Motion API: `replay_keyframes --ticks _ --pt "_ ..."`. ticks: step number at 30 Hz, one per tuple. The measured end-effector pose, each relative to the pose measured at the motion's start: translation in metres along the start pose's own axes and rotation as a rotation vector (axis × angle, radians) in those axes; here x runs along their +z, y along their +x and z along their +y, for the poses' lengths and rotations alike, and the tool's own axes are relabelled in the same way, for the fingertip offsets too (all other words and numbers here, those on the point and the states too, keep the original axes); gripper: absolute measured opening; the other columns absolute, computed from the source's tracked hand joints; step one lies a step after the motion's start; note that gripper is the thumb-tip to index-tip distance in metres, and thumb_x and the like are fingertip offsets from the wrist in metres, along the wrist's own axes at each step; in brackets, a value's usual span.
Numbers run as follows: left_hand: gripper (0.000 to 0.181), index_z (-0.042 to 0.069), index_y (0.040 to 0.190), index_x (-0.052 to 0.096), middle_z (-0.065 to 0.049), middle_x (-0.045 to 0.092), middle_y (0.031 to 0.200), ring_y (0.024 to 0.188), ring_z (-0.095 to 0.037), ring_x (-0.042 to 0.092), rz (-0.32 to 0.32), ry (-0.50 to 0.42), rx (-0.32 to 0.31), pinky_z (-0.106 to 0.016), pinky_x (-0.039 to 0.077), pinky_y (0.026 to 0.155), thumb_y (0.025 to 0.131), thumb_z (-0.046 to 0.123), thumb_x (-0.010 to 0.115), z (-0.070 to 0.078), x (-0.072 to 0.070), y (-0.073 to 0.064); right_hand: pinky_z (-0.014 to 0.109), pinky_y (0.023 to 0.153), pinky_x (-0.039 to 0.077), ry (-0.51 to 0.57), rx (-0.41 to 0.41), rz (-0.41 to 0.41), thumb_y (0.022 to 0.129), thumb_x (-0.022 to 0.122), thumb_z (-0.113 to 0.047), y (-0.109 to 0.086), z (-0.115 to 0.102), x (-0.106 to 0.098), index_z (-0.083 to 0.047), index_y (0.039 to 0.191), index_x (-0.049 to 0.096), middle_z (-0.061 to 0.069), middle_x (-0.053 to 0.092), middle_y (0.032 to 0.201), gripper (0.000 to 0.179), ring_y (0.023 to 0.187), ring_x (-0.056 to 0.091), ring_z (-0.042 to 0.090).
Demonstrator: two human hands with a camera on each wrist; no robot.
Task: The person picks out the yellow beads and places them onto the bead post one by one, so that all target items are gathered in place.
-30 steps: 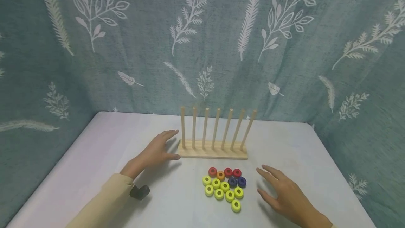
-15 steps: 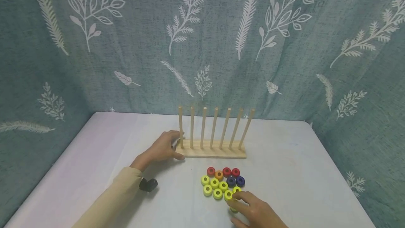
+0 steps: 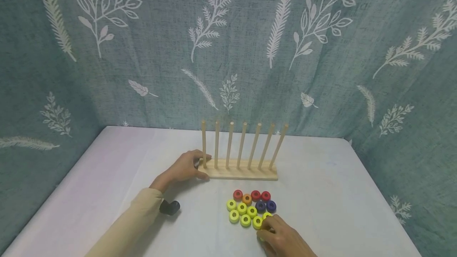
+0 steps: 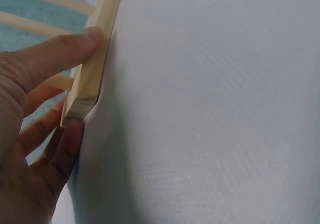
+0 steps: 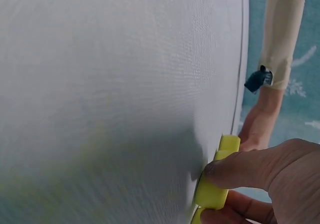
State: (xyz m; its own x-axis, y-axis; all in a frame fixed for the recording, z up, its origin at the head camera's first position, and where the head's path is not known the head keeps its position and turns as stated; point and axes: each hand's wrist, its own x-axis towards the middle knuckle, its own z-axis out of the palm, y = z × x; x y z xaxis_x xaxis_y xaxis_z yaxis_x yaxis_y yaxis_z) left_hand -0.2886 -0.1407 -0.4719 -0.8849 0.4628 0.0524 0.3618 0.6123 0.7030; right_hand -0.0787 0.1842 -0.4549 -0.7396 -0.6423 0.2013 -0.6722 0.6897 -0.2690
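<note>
A wooden peg rack (image 3: 242, 174) with a row of upright, bare pegs stands at mid-table. My left hand (image 3: 185, 165) grips the left end of its base, thumb on the front edge and fingers round the back and end, as the left wrist view shows. At the front of a cluster of small rings, my right hand (image 3: 285, 238) pinches a yellow ring (image 5: 210, 191) between thumb and fingers. In the head view those fingers mostly cover this ring. Other yellow rings (image 3: 245, 220) lie just beside it on the white table (image 3: 321, 193).
Behind the yellow rings lie dark blue rings (image 3: 271, 206), an orange ring (image 3: 247, 199) and red rings (image 3: 237, 195), between the rack and my right hand. A black wrist camera (image 3: 169, 208) sticks out from the left sleeve. A leaf-patterned curtain (image 3: 228, 50) encloses the table's back and sides.
My left hand has moved right onto the rack's end and taken hold of it. The right hand has come left from beside the rings and closed on the nearest yellow ring.
</note>
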Motion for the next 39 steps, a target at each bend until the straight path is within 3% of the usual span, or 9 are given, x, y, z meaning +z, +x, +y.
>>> replay_keyframes --ticks 6,15,19,23,31,39 --pt "0.064 0.014 0.123 0.072 -0.005 0.065 0.126 0.129 -0.035 0.051 -0.012 -0.005 -0.027 -0.055 0.035 0.111 0.064 0.022 0.095 0.000 -0.001 0.000 0.014 0.069 0.049 0.019 0.057 -0.059 0.081 0.083 -0.010 0.001 -0.003 0.000 -0.015 0.094 0.077 -0.009 0.056 0.093 0.015 0.083 0.052 0.001" --pt "0.063 0.013 0.123 0.072 -0.006 0.065 0.127 0.129 -0.035 0.051 -0.020 -0.009 -0.014 -0.055 0.037 0.110 0.065 0.025 0.094 -0.001 0.000 0.001 0.013 0.071 0.051 0.030 -0.019 -0.033 0.079 0.083 -0.006 -0.004 0.003 0.002 -0.014 0.096 0.077 -0.006 0.061 0.097 0.020 0.086 0.060 0.003" --pt "0.062 0.013 0.123 0.072 -0.007 0.065 0.127 0.129 -0.036 0.050 -0.019 -0.008 -0.016 -0.055 0.035 0.110 0.066 0.025 0.094 -0.001 0.000 0.000 0.014 0.073 0.052 0.010 -0.018 -0.007 0.078 0.084 -0.007 -0.008 0.006 0.000 -0.015 0.096 0.077 -0.004 0.062 0.099 0.021 0.088 0.062 0.006" --pt "0.062 0.014 0.123 0.071 -0.006 0.065 0.128 0.130 -0.035 0.050 -0.015 -0.016 -0.030 -0.054 0.034 0.112 0.065 0.024 0.094 0.001 -0.001 -0.001 0.015 0.072 0.053 0.015 0.034 0.012 0.077 0.085 -0.007 -0.013 0.008 -0.006 -0.015 0.097 0.078 -0.004 0.063 0.099 0.022 0.085 0.062 0.005" --pt "0.062 0.012 0.124 0.071 -0.008 0.064 0.130 0.132 -0.037 0.048 -0.024 -0.021 -0.020 -0.055 0.032 0.113 0.068 0.025 0.093 0.001 -0.003 -0.002 0.015 0.068 0.054 -0.014 0.046 0.144 0.069 0.088 -0.001 -0.023 0.018 -0.019 -0.011 0.095 0.079 -0.003 0.064 0.096 0.029 0.077 0.059 0.004" --pt "0.062 0.014 0.125 0.071 -0.007 0.063 0.129 0.132 -0.036 0.048 -0.027 -0.020 -0.011 -0.055 0.033 0.112 0.068 0.026 0.093 0.000 -0.004 -0.002 0.024 0.071 0.058 -0.095 0.174 0.192 0.068 0.090 -0.002 -0.026 0.028 -0.037 -0.011 0.096 0.079 -0.005 0.065 0.096 0.032 0.080 0.064 0.007"
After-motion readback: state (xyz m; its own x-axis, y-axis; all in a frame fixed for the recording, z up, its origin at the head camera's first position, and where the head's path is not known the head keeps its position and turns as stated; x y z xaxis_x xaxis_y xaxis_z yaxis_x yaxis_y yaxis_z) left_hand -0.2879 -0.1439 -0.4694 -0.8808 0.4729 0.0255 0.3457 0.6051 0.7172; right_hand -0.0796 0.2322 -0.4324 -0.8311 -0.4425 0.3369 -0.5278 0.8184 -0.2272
